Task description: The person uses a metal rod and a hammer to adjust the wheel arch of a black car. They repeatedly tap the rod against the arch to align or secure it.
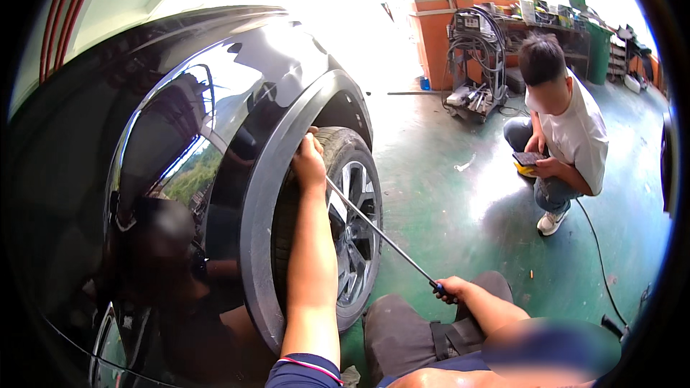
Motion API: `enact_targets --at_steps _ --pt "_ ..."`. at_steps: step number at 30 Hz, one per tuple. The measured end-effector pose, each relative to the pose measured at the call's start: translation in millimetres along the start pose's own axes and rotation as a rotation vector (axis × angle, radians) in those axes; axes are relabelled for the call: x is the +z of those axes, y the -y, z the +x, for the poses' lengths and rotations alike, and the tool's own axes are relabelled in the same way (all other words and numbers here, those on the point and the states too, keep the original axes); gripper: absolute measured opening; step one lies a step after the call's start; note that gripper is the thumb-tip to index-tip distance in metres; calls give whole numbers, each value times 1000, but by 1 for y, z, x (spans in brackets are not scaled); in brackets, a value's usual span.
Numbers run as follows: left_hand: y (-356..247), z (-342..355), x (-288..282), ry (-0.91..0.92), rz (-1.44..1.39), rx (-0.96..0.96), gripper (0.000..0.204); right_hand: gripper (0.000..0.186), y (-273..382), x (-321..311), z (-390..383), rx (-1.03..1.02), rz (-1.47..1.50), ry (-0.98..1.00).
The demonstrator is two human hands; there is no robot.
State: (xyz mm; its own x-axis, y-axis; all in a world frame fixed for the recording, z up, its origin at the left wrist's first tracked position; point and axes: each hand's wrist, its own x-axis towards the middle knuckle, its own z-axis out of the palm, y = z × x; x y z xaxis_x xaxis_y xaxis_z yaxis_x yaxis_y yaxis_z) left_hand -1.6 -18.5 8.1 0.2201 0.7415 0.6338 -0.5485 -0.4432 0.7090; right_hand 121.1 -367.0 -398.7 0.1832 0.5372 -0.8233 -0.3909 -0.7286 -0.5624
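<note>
A long, thin metal bar (384, 236) with a dark handle and a blue collar slants across the front of the wheel. My right hand (451, 289) is wrapped round its handle, near my knee. The bar's far end runs up to the tyre (334, 142) and passes out of sight by my left wrist. My left hand (310, 161) is inside the wheel arch (262, 237), against the top of the tyre, with its fingers curled. What those fingers hold, if anything, is hidden. A grey and dark spoked rim (352, 244) faces to the right.
The glossy black car body (172, 244) fills the left side. A person (564, 122) crouches at the right, holding a dark flat device. Behind stands a wheeled cart (478, 65) with coiled cables, near a cluttered workbench (535, 21). A black cable (598, 244) lies on the green floor.
</note>
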Motion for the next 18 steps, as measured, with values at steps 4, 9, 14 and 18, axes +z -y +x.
enact_targets --at_steps 4,9,14,18 --pt "1 2 1 -6 1 24 19 40 5 4 -9 23 -38 -7" --pt "-5 -2 7 6 76 -26 20 39 -9 17 -2 14 33 29" --pt "-10 -2 1 -5 88 -24 21 43 -15 57 -3 -37 149 -20" --pt "-9 0 1 2 94 -9 19 37 -6 50 -15 10 12 -6"
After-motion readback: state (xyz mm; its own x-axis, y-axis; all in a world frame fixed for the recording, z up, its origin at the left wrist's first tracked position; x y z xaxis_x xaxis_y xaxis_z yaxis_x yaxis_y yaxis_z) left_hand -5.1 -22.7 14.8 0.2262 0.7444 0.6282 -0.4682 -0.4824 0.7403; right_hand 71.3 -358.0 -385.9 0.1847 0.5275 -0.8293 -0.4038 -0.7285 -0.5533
